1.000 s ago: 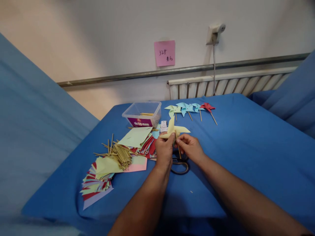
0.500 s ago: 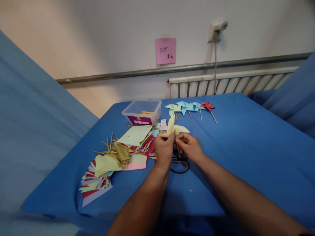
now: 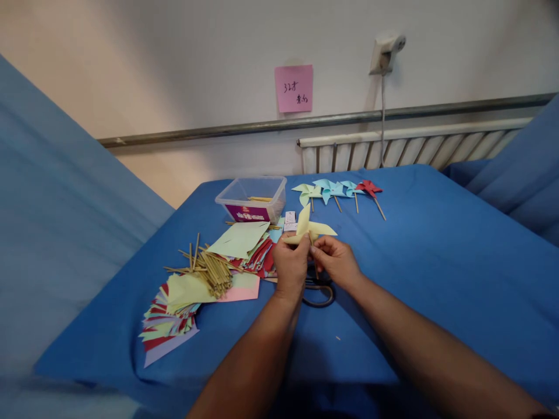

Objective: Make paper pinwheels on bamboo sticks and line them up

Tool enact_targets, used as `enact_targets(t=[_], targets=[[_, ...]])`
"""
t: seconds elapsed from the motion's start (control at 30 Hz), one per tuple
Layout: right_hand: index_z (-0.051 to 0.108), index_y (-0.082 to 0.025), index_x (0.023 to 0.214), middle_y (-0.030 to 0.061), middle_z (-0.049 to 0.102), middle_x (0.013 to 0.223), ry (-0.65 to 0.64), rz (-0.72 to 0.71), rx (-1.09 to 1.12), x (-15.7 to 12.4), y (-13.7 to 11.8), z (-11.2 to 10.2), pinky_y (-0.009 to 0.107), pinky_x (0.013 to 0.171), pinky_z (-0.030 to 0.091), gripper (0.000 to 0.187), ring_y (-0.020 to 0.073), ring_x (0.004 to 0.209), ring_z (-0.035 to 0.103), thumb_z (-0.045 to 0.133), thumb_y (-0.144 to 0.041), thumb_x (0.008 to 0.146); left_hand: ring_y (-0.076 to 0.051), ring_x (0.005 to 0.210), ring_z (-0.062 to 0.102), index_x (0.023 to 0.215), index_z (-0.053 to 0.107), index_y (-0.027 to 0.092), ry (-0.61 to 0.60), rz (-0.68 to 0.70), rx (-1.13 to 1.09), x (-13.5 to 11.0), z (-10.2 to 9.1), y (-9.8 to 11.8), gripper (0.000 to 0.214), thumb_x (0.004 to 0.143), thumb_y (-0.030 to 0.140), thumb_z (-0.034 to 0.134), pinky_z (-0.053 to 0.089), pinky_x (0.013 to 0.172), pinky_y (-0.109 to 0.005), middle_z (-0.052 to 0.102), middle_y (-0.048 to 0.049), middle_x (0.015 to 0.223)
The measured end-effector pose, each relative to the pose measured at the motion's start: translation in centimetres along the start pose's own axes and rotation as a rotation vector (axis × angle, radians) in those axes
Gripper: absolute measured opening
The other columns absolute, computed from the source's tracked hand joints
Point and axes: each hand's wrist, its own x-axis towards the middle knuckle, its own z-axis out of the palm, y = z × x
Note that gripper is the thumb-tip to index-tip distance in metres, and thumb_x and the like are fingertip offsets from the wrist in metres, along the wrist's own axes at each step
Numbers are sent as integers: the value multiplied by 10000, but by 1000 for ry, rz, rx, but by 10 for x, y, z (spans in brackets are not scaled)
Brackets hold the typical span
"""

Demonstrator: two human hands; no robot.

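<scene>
A pale yellow paper pinwheel (image 3: 322, 229) is held up over the middle of the table. My left hand (image 3: 290, 259) is closed on it, the thumb pressed near its centre. My right hand (image 3: 335, 261) pinches the thin wooden stick (image 3: 311, 240) just below the pinwheel's centre; the fingers hide much of that stick. Beneath the hands lie scissors (image 3: 318, 295) with dark handles, their blades mostly covered. A small white box (image 3: 290, 219) stands just behind my left hand.
Finished pinwheels, one red (image 3: 369, 187), lie at the back. Left are a clear tub (image 3: 257, 203), a heap of sticks (image 3: 213, 272), stacked paper sheets (image 3: 239, 240) and fanned coloured paper (image 3: 170, 323). Blue cloth (image 3: 437, 262) covers the table; curtains hang both sides.
My right fingers have shifted slightly on the stick, and less of the stick shows below the pinwheel. The pinwheel and my left hand stay almost in place.
</scene>
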Motion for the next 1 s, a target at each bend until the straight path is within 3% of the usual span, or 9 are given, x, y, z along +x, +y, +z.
enact_targets(t=[0.2,1.0], targets=[[551,-216,688,-46,582,555,11,-6,12,-1,1,0,223,392,310,357,81,385,441,703,-534,743,-117,542,515,655,595,175,-4,73,33,-1,-2,0,175,673,288,726,395,544,-230,584,32,579],[534,-209,669,-69,514,492,37,18,34,-2,-2,2,206,377,294,393,71,383,405,740,-543,688,-111,557,513,681,574,175,17,103,99,-5,-3,10,189,699,303,712,401,553,-223,572,49,596]])
